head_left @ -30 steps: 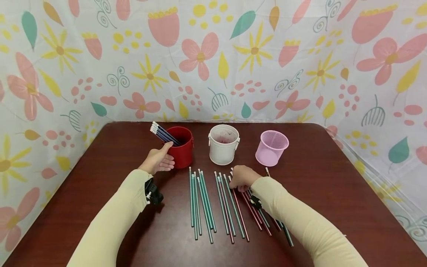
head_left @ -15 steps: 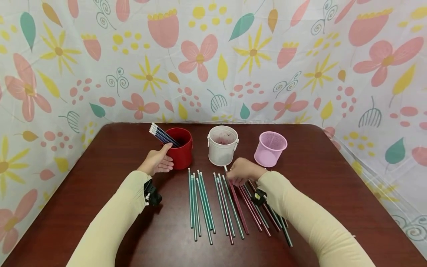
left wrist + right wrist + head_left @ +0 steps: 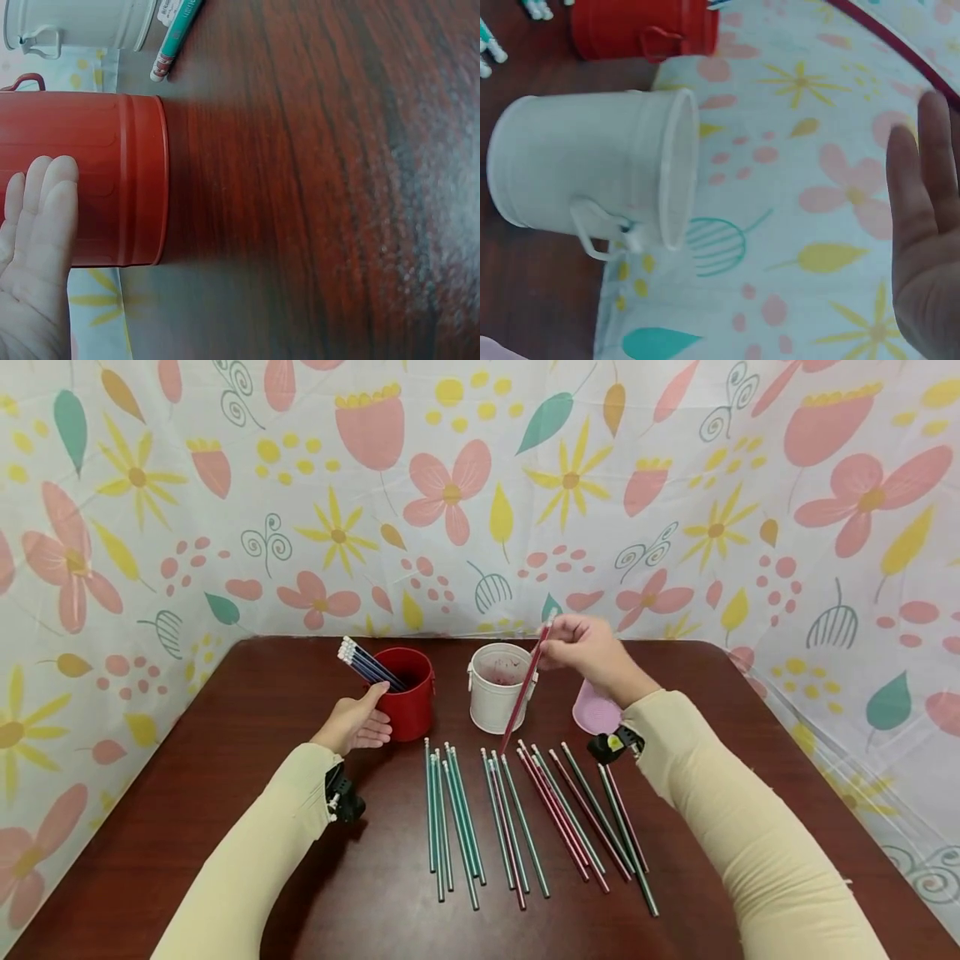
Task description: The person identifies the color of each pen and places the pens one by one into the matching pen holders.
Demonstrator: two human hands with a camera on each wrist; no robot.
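Note:
My left hand (image 3: 356,722) rests its straight fingers against the red bucket (image 3: 411,714), thumb by the rim; the left wrist view shows the fingers (image 3: 56,187) along its side. Several dark blue pencils (image 3: 366,662) with white erasers lean out of that bucket. Raised at the white bucket's right side, my right hand (image 3: 588,650) pinches a red pencil (image 3: 523,693) near its eraser end. The pencil slants down in front of the white bucket (image 3: 491,710). Inside the right wrist view, part of the pencil (image 3: 900,49) crosses the top right corner.
Green pencils (image 3: 431,810) and red pencils (image 3: 553,815) lie in loose groups on the brown table (image 3: 360,893). A pink mesh cup (image 3: 592,714) stands at right, partly hidden behind my right hand. Flower-patterned cloth (image 3: 450,577) hangs behind the table.
My right hand has lifted a red pencil from the table, up and to the right beside the white bucket. My left hand has stayed at the red bucket.

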